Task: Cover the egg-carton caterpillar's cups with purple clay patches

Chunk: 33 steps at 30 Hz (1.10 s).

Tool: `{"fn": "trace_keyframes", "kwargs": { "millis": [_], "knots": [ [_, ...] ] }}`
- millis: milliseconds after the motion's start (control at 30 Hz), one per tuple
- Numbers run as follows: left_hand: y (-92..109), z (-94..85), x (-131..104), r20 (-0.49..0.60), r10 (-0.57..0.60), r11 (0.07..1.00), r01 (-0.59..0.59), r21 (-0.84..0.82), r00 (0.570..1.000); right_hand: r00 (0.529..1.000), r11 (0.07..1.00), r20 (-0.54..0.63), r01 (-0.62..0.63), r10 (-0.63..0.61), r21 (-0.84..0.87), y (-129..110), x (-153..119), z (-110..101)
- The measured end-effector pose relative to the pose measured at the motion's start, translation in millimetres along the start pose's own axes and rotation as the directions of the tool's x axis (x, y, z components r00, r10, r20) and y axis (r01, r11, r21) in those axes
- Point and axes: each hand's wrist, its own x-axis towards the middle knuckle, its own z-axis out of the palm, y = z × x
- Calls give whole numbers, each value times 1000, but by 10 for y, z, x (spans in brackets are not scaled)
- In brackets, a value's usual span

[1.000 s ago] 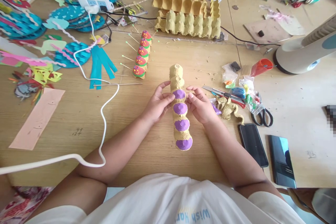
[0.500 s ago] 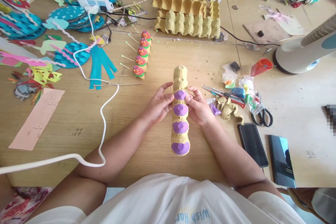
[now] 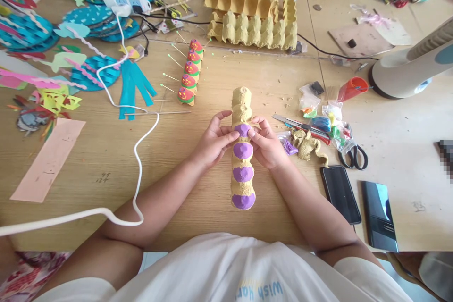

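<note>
A yellowish egg-carton strip (image 3: 242, 163) points away from me, its bumps in a row. Purple clay covers several bumps; the far end is bare. My left hand (image 3: 214, 140) grips the strip's left side, thumb on the edge of the farthest purple patch. On the opposite side my right hand (image 3: 266, 142) holds it too, with its thumb pressed on that same patch. The fingers behind the strip are partly hidden. Right of my right hand lie a purple clay packet (image 3: 289, 145), torn carton scraps (image 3: 305, 144) and a utility knife (image 3: 300, 125).
A painted carton caterpillar (image 3: 190, 73) with pins stands at the back left. Egg cartons (image 3: 260, 30) lie behind. Scissors (image 3: 354, 156), two phones (image 3: 340, 193), a red cup (image 3: 356, 86) and a lamp base (image 3: 392, 78) are at right. A white cable (image 3: 138, 160) crosses the left side.
My left thumb has slid right onto the edge of the farthest purple patch. The strip has tilted very slightly; both hands still hold it.
</note>
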Motion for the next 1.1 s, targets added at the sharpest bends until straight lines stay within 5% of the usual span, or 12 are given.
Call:
{"fn": "trace_keyframes", "kwargs": {
  "millis": [1100],
  "knots": [
    [31,-43,-18,103,-42,998,46,-36,994,1000,996,26,-11,9,90,-32,-7,-38]
  ]
}}
